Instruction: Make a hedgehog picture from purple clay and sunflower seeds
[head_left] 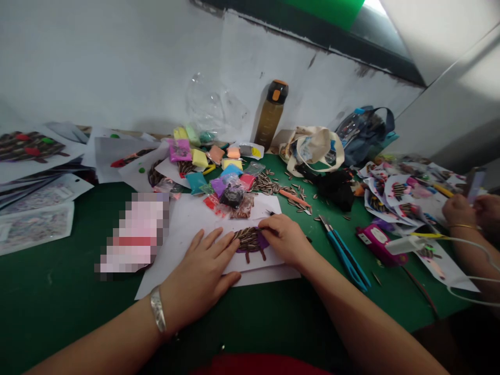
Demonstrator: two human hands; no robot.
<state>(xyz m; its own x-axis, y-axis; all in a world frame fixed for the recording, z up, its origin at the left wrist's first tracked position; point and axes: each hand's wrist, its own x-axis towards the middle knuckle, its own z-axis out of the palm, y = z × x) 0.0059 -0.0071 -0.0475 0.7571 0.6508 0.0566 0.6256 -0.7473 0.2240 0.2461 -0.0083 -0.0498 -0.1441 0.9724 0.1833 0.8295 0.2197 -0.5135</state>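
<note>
My left hand (205, 265) lies flat on white paper (175, 260), fingers spread, their tips at the left edge of a seed picture. The picture is a rounded body of striped sunflower seeds (247, 238) with purple clay (262, 240) around it and two brown clay legs (247, 257) below. My right hand (287, 239) is closed in a pinch at the picture's upper right, touching the purple clay. Whatever is between those fingertips is hidden. A small dark tip shows just above that hand; I cannot tell its kind.
Behind the paper lie bagged coloured clays (230, 195) and a heap of loose seeds (269, 185). Blue tweezers (346, 255) lie to the right. A bottle (271, 114) and cloth bag (312, 148) stand by the wall. At far right, another person's hands (461, 211) hold a phone.
</note>
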